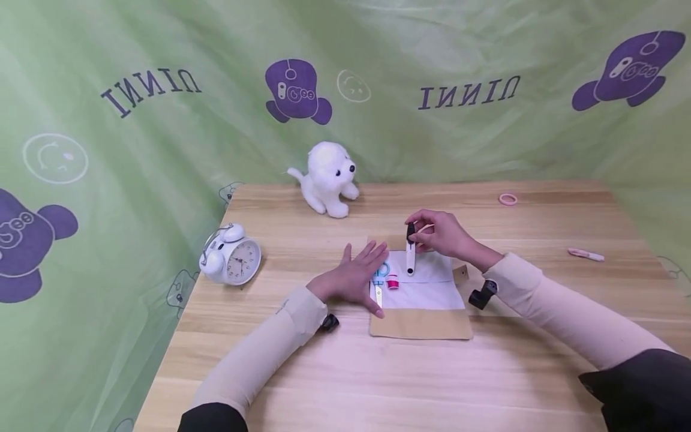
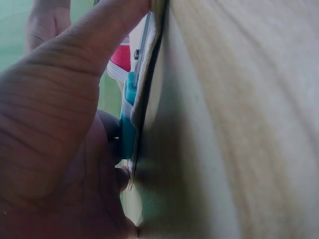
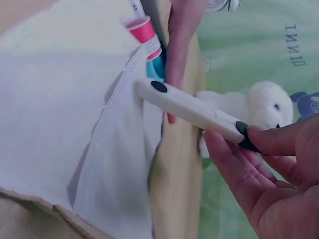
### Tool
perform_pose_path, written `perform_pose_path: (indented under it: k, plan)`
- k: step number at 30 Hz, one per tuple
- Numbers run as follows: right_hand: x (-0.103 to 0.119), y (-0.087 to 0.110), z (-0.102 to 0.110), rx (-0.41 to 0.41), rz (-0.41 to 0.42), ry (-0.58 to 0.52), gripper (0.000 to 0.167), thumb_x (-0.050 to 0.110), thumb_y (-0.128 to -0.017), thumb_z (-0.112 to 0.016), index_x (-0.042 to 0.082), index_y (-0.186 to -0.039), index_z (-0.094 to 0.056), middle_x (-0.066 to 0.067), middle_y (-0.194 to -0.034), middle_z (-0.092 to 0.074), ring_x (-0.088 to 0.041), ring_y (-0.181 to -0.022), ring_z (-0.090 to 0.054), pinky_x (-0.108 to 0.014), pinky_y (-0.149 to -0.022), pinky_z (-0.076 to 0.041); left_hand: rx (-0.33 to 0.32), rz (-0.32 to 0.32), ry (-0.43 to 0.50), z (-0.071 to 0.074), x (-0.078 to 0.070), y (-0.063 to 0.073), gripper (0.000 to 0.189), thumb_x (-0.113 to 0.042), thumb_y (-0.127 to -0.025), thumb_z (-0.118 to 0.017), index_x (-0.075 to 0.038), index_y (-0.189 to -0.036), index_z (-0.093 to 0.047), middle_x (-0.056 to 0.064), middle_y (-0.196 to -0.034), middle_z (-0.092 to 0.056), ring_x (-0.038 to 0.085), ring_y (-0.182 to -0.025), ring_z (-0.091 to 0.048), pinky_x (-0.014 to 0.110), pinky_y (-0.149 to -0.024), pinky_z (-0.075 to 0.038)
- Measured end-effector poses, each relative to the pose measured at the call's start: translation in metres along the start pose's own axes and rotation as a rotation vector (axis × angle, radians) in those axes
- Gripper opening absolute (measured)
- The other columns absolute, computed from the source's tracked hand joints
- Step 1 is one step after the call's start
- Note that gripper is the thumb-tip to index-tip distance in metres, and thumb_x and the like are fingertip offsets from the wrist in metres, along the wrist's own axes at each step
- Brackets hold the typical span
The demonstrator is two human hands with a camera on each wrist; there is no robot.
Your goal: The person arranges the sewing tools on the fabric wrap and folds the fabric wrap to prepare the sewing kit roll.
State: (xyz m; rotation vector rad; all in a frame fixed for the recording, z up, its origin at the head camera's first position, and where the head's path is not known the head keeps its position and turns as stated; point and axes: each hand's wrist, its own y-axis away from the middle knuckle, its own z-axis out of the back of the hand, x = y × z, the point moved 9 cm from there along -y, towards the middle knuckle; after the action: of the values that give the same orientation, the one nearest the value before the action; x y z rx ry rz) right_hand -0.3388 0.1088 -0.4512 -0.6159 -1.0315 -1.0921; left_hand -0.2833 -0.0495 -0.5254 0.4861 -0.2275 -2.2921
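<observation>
Your right fingers [image 3: 234, 169] are pinching the white-and-black tool [image 1: 411, 258] over the pouch [image 1: 421, 324]; left fingers [image 3: 180, 50] are resting spread at its left edge. You should be keeping pouch flat, tool steady.

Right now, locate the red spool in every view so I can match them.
Head: the red spool lies below and right of centre.
Left wrist: red spool, upper left, partly hidden.
Right wrist: red spool, near the top, left of centre.
Shared landmark: the teal scissor handles, near it.
</observation>
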Motion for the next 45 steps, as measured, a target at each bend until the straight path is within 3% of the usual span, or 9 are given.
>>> perform_pose_path:
  k: [11, 19, 30, 38, 45]
  plan:
    - [-0.014, -0.004, -0.010, 0.030, -0.011, -0.002, 0.037, -0.007, -0.090, -0.067, -0.013, -0.125, -0.057, -0.028, -0.101, -0.066, -0.023, -0.081, -0.075, -0.041, -0.072, -0.062, -0.011, -0.018, 0.006, 0.001, -0.001, 0.000, 0.142, -0.081, -0.063, -0.074, -0.015, -0.162, 0.002, 0.000, -0.171, 0.013, 0.024, -0.158, 0.016, 0.072, -0.119, 0.006]
    - [-0.027, -0.005, -0.013, 0.061, -0.108, -0.110, 0.040, -0.006, -0.091, -0.065, -0.013, -0.128, -0.055, -0.018, -0.097, -0.064, -0.014, -0.077, -0.071, -0.042, -0.076, -0.062, 0.013, -0.009, 0.007, -0.001, -0.002, -0.001, 0.142, -0.080, -0.063, -0.075, -0.016, -0.162, 0.002, -0.001, -0.171, 0.013, 0.024, -0.158, 0.015, 0.071, -0.119, 0.005]
    - [-0.049, -0.012, -0.018, 0.166, -0.265, -0.294, 0.039, -0.008, -0.096, -0.055, -0.015, -0.133, -0.044, -0.002, -0.084, -0.069, -0.019, -0.073, -0.074, -0.040, -0.078, -0.062, 0.047, -0.016, 0.005, -0.002, -0.001, -0.001, 0.144, -0.080, -0.062, -0.076, -0.016, -0.162, 0.004, -0.001, -0.170, 0.017, 0.024, -0.157, 0.019, 0.071, -0.119, 0.008]
    - [-0.046, -0.007, -0.029, 0.226, -0.244, -0.277, 0.037, -0.007, -0.094, -0.060, -0.016, -0.127, -0.046, -0.001, -0.083, -0.068, -0.015, -0.074, -0.071, -0.041, -0.078, -0.062, 0.045, -0.024, 0.002, -0.002, -0.001, -0.002, 0.143, -0.080, -0.062, -0.076, -0.016, -0.162, 0.004, -0.002, -0.170, 0.016, 0.023, -0.157, 0.018, 0.071, -0.119, 0.007]
    - [-0.048, -0.006, -0.032, 0.263, -0.275, -0.247, 0.037, -0.007, -0.092, -0.062, -0.016, -0.125, -0.048, 0.000, -0.081, -0.070, -0.013, -0.077, -0.072, -0.036, -0.079, -0.062, 0.041, -0.017, 0.009, -0.002, 0.001, -0.001, 0.143, -0.080, -0.061, -0.076, -0.016, -0.162, 0.003, -0.002, -0.170, 0.016, 0.023, -0.157, 0.019, 0.070, -0.119, 0.007]
